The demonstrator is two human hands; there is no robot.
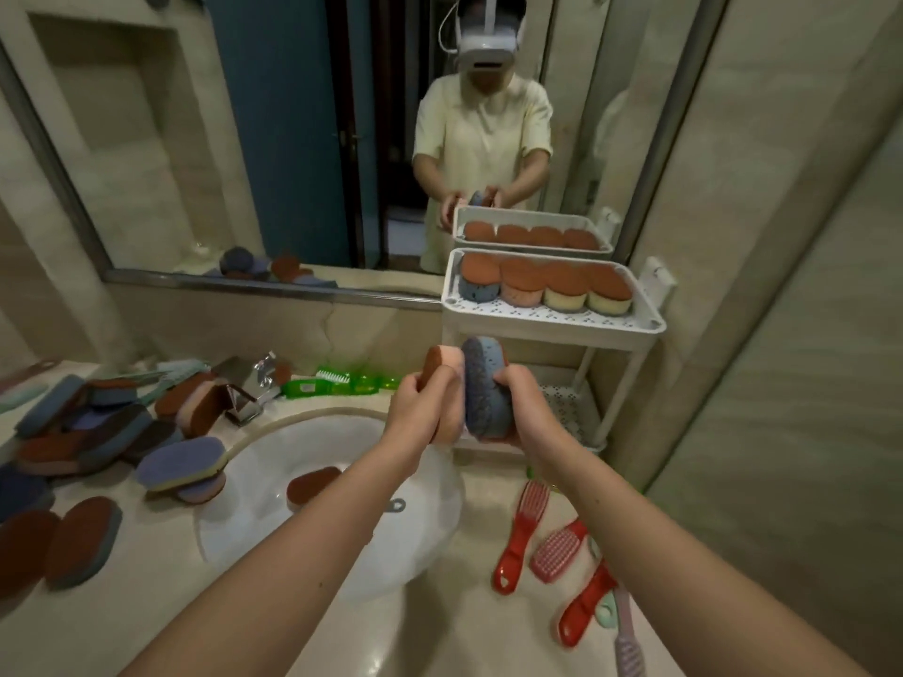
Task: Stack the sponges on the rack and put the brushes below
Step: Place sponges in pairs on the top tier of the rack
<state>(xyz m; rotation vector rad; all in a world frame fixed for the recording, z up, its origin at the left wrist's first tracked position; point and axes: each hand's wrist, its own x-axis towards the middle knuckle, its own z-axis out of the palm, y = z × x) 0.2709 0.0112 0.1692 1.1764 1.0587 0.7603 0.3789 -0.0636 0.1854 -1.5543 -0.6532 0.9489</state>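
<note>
- I see the pink sponge (443, 363) in the left hand (420, 408); the fingers (437, 381) are curled tight around it, brown side to the left.
- The blue sponge (483, 388) stands on its edge in the right hand (525, 403), fingers wrapped around its right side.
- The two sponges touch each other, just in front of the white rack (552, 321).
- Four sponges (547, 283) stand in a row on the top shelf.
- Red brushes (520, 535) lie on the counter (464, 627) below the right arm; a green brush (337, 381) lies behind the sink (273, 447).
- One sponge (312, 486) is in the sink, and a pile of sponges (97, 422) is on the left.
</note>
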